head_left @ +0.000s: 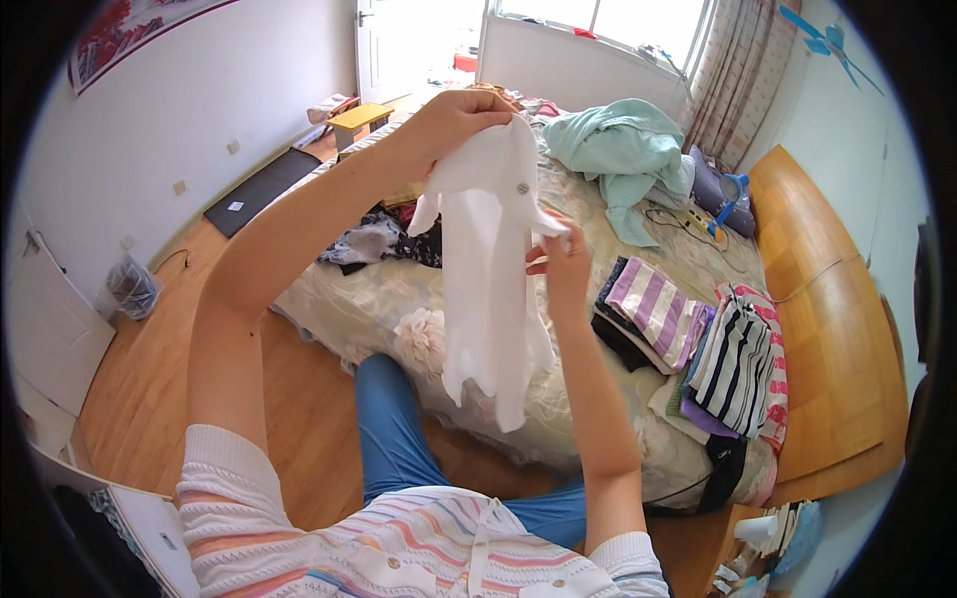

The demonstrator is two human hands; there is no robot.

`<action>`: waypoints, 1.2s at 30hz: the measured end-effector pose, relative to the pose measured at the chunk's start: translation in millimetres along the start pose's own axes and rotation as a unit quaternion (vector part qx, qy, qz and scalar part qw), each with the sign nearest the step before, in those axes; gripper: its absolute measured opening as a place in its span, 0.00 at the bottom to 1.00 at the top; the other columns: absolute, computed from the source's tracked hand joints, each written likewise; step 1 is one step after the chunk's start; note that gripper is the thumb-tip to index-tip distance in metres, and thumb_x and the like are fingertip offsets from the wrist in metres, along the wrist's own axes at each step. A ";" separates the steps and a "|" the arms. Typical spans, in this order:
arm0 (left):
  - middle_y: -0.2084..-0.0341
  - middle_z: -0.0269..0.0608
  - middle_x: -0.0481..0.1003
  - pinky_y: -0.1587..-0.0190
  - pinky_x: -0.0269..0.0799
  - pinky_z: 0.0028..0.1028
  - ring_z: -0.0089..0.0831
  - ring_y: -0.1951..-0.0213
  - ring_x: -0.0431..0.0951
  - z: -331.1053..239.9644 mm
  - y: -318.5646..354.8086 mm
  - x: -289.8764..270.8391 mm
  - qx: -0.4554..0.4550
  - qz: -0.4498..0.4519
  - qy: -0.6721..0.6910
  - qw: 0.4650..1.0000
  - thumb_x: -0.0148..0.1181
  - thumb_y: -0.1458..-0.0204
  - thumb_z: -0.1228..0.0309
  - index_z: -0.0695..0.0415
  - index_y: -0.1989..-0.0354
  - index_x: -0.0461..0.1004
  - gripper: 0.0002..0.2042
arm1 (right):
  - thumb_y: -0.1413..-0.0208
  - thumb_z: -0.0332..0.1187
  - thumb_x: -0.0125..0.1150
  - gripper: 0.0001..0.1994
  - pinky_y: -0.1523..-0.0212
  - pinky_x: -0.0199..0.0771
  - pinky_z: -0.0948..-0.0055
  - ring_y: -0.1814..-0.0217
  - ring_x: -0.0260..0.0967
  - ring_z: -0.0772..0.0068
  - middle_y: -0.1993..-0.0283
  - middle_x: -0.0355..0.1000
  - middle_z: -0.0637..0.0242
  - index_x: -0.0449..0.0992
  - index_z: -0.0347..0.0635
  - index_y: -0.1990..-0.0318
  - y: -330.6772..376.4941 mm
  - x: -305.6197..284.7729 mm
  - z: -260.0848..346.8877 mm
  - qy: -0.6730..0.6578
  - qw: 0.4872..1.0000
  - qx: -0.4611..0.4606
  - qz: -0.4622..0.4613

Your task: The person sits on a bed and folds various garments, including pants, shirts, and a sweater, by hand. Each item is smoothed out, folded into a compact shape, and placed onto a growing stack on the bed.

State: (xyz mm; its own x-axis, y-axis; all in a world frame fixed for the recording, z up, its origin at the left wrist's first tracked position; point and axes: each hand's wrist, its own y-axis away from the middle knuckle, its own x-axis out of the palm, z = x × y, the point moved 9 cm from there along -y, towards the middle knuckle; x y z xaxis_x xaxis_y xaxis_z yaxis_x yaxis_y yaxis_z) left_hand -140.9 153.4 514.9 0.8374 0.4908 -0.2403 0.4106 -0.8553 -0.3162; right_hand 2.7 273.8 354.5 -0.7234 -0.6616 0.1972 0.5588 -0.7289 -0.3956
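Note:
A thin white garment [485, 289] hangs in front of me above the near side of the bed, with a round button near its upper right. At its top edge, my left hand [467, 118] is closed on the cloth with the arm raised. Lower down on the right, my right hand [561, 261] pinches the garment's edge between its fingers. The lower part falls loose in long folds with an uneven hem. What kind of garment it is cannot be made out.
The bed [369, 304] carries folded striped clothes [733, 359] at right, a mint-green blanket [623, 140] at the back and dark patterned clothes [384, 239] at left. A wooden headboard [817, 349] stands right. On the left floor are a bin [133, 287] and a yellow stool [361, 117].

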 end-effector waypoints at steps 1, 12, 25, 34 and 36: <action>0.67 0.30 0.77 0.63 0.73 0.20 0.16 0.66 0.75 2.0 3.1 -1.7 0.000 0.007 -0.016 1.000 0.55 0.39 0.65 0.58 0.59 0.77 0.10 | 0.36 0.30 0.50 0.08 0.84 0.69 0.77 0.81 0.69 0.76 0.62 0.70 0.58 0.67 0.38 0.52 -1.5 -15.1 4.1 -0.026 0.999 0.002 -0.021; 0.62 0.39 0.69 0.72 0.73 0.36 0.40 0.67 0.78 -11.3 93.9 50.7 0.285 0.053 -0.594 0.750 0.68 0.57 0.65 0.52 0.52 0.68 0.23 | 0.41 0.22 0.51 0.05 0.86 0.62 0.83 0.86 0.63 0.83 0.74 0.69 0.70 0.72 0.41 0.61 13.8 -98.6 158.7 0.181 0.958 -0.150 -0.166; 0.73 0.38 0.76 0.73 0.72 0.27 0.34 0.75 0.77 -105.3 163.3 -27.0 0.341 -0.199 -0.465 0.792 0.61 0.55 0.79 0.54 0.63 0.73 0.10 | 0.50 0.19 0.47 0.14 0.86 0.62 0.81 0.83 0.65 0.77 0.63 0.74 0.62 0.74 0.38 0.57 152.0 -122.0 300.4 0.292 0.726 -0.435 -0.445; 0.72 0.51 0.78 0.63 0.74 0.44 0.48 0.68 0.80 67.5 25.5 -14.5 0.100 -0.032 -0.603 0.791 0.51 0.46 0.67 0.58 0.65 0.70 0.08 | 0.41 0.31 0.56 0.06 0.85 0.63 0.80 0.86 0.65 0.81 0.77 0.69 0.68 0.74 0.38 0.63 -40.7 -185.6 126.9 0.353 0.921 -0.106 -0.124; 0.75 0.50 0.77 0.65 0.75 0.41 0.44 0.69 0.81 95.8 1.1 -58.0 0.088 -0.091 -0.554 0.823 0.50 0.45 0.68 0.59 0.61 0.71 0.09 | 0.38 0.29 0.54 0.06 0.83 0.68 0.79 0.82 0.72 0.77 0.77 0.70 0.67 0.73 0.36 0.62 -64.3 -170.2 95.6 0.308 0.940 -0.104 -0.102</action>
State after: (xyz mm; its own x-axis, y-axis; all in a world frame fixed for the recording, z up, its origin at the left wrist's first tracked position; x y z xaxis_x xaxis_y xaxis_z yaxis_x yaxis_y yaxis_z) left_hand -223.5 139.9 440.6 -0.1155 0.5414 -0.8328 0.3523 -0.7616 -0.5439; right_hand 128.7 416.4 432.1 -0.9404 -0.2381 -0.2426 0.3376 -0.7373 -0.5851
